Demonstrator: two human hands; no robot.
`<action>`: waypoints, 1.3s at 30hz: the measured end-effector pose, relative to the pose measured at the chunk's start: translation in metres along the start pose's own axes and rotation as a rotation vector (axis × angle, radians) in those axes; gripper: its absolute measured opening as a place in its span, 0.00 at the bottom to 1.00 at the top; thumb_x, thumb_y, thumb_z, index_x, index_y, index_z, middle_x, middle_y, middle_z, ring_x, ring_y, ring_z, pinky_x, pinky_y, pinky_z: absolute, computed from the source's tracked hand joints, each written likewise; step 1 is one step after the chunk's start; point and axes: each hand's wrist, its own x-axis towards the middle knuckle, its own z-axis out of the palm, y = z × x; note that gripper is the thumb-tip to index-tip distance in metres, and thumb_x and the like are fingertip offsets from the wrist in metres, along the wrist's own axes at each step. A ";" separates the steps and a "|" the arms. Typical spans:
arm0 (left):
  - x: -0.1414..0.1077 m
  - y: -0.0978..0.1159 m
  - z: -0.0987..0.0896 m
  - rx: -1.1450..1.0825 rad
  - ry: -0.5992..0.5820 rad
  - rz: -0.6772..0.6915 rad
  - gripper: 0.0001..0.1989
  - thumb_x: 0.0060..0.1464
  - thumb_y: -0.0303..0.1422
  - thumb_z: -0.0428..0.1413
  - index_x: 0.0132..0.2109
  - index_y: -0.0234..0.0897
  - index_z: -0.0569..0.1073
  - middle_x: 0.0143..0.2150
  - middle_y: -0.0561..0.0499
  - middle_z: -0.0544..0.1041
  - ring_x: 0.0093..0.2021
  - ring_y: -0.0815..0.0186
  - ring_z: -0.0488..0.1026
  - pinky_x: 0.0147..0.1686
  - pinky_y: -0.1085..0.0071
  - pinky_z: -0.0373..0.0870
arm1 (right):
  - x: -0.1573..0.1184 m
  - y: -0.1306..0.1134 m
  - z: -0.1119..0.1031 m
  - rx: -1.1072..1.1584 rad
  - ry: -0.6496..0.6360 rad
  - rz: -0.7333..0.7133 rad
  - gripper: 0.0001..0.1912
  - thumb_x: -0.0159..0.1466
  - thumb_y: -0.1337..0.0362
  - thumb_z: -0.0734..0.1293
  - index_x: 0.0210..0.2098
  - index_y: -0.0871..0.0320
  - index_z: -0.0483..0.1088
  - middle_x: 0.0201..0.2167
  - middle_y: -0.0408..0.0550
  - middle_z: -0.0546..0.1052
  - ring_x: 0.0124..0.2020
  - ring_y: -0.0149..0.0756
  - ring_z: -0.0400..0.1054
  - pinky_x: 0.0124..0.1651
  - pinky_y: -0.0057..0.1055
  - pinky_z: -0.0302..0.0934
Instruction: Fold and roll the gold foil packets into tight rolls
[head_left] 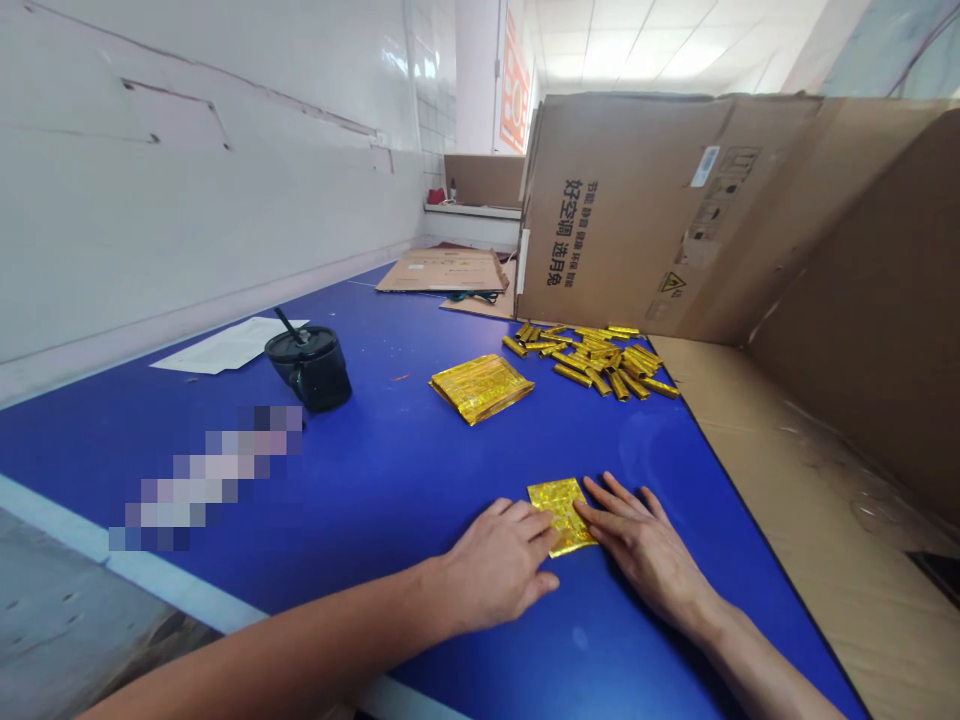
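Observation:
A flat, shiny gold foil paper sheet [566, 505] lies on the blue tabletop between my two hands. My left hand [499, 565] rests over the sheet's left edge, fingers slightly bent and thumb apart; its fingertips touch the foil. On the right side, my right hand [646, 545] has its fingers stretched and spread, with a fingertip on the sheet's right part. Farther off lies a stack of gold foil sheets [481, 388]. Behind that, to the right, is a loose pile of gold foil paper tubes [600, 358], most of them with hollow ends.
A black lidded mug [322, 372] with a handle sticking out of its top stands at the left, beside white paper [221, 346]. Big cardboard boxes [630, 220] border the right side. Flattened cardboard [442, 270] lies at the far end. A blurred patch covers something at left.

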 end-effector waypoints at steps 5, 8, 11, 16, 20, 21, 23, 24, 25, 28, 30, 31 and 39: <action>-0.005 0.018 -0.002 -0.069 -0.022 0.031 0.24 0.48 0.46 0.51 0.48 0.35 0.66 0.48 0.44 0.68 0.50 0.59 0.61 0.52 0.63 0.52 | -0.001 0.014 -0.005 0.060 -0.036 -0.002 0.16 0.61 0.61 0.57 0.48 0.44 0.64 0.57 0.47 0.57 0.59 0.43 0.42 0.54 0.55 0.41; -0.007 0.019 -0.001 -0.143 -0.033 0.049 0.27 0.48 0.45 0.51 0.52 0.34 0.63 0.52 0.43 0.64 0.54 0.59 0.57 0.54 0.65 0.51 | -0.001 0.015 -0.006 0.098 -0.046 0.006 0.16 0.61 0.62 0.57 0.47 0.44 0.64 0.57 0.48 0.57 0.59 0.42 0.42 0.54 0.54 0.40; -0.009 0.015 0.000 -0.213 -0.061 0.092 0.31 0.48 0.46 0.50 0.56 0.34 0.57 0.58 0.43 0.56 0.57 0.58 0.52 0.54 0.64 0.51 | 0.000 0.015 -0.006 0.126 -0.057 0.021 0.16 0.61 0.62 0.57 0.48 0.44 0.64 0.57 0.47 0.56 0.59 0.42 0.42 0.55 0.54 0.39; -0.008 0.013 -0.005 -0.248 -0.150 0.129 0.36 0.47 0.50 0.49 0.58 0.35 0.52 0.58 0.44 0.56 0.59 0.58 0.49 0.56 0.63 0.47 | 0.001 0.014 -0.008 0.141 -0.068 0.034 0.16 0.61 0.62 0.57 0.47 0.44 0.65 0.57 0.47 0.57 0.59 0.42 0.43 0.55 0.54 0.39; -0.005 0.015 -0.009 -0.215 -0.174 0.122 0.35 0.46 0.51 0.49 0.58 0.38 0.52 0.58 0.44 0.57 0.57 0.57 0.51 0.55 0.61 0.47 | 0.001 0.013 -0.008 0.130 -0.072 0.043 0.16 0.61 0.63 0.57 0.48 0.43 0.64 0.57 0.47 0.57 0.59 0.41 0.43 0.55 0.53 0.39; -0.005 0.014 -0.009 -0.208 -0.173 0.128 0.34 0.47 0.51 0.48 0.58 0.39 0.53 0.57 0.44 0.57 0.57 0.56 0.51 0.54 0.60 0.48 | 0.001 0.013 -0.008 0.130 -0.073 0.043 0.16 0.61 0.63 0.57 0.48 0.43 0.64 0.57 0.47 0.57 0.59 0.41 0.43 0.55 0.53 0.39; -0.004 0.013 -0.010 -0.202 -0.171 0.148 0.33 0.47 0.52 0.46 0.57 0.39 0.55 0.57 0.43 0.58 0.56 0.55 0.52 0.54 0.58 0.48 | 0.002 0.013 -0.008 0.133 -0.073 0.042 0.16 0.61 0.62 0.57 0.48 0.43 0.64 0.57 0.47 0.57 0.59 0.41 0.42 0.55 0.52 0.39; -0.004 0.012 -0.010 -0.204 -0.173 0.158 0.33 0.48 0.52 0.46 0.57 0.40 0.55 0.56 0.43 0.58 0.56 0.55 0.52 0.54 0.58 0.48 | 0.002 0.013 -0.008 0.138 -0.074 0.043 0.16 0.61 0.61 0.56 0.49 0.44 0.63 0.57 0.47 0.56 0.59 0.41 0.42 0.55 0.52 0.39; -0.004 0.011 -0.010 -0.208 -0.173 0.164 0.33 0.47 0.53 0.45 0.56 0.40 0.56 0.56 0.43 0.58 0.56 0.55 0.52 0.53 0.58 0.49 | 0.002 0.014 -0.008 0.143 -0.074 0.045 0.17 0.61 0.61 0.56 0.50 0.45 0.62 0.57 0.47 0.56 0.59 0.41 0.42 0.55 0.52 0.39; -0.004 0.010 -0.010 -0.216 -0.180 0.162 0.33 0.47 0.54 0.45 0.56 0.41 0.56 0.55 0.43 0.59 0.56 0.55 0.52 0.53 0.58 0.49 | 0.001 0.015 -0.010 0.159 -0.076 0.066 0.19 0.62 0.58 0.55 0.52 0.50 0.60 0.58 0.48 0.56 0.59 0.40 0.42 0.56 0.50 0.38; -0.004 0.010 -0.010 -0.221 -0.183 0.156 0.34 0.47 0.54 0.44 0.56 0.41 0.56 0.55 0.43 0.58 0.56 0.56 0.52 0.53 0.57 0.48 | 0.001 0.013 -0.011 0.165 -0.078 0.084 0.24 0.61 0.55 0.55 0.56 0.53 0.55 0.58 0.50 0.54 0.60 0.40 0.40 0.57 0.49 0.37; -0.004 0.010 -0.010 -0.224 -0.187 0.155 0.34 0.47 0.54 0.44 0.57 0.41 0.56 0.56 0.43 0.58 0.56 0.56 0.52 0.54 0.57 0.48 | 0.000 0.012 -0.011 0.163 -0.078 0.091 0.27 0.60 0.53 0.55 0.57 0.55 0.51 0.59 0.51 0.53 0.60 0.40 0.39 0.57 0.49 0.36; -0.003 0.012 -0.014 -0.251 -0.221 0.139 0.34 0.47 0.55 0.44 0.57 0.41 0.55 0.57 0.45 0.56 0.56 0.57 0.51 0.55 0.58 0.46 | -0.001 0.001 -0.003 0.038 -0.135 0.122 0.38 0.57 0.48 0.55 0.60 0.57 0.39 0.61 0.50 0.42 0.61 0.42 0.30 0.58 0.49 0.30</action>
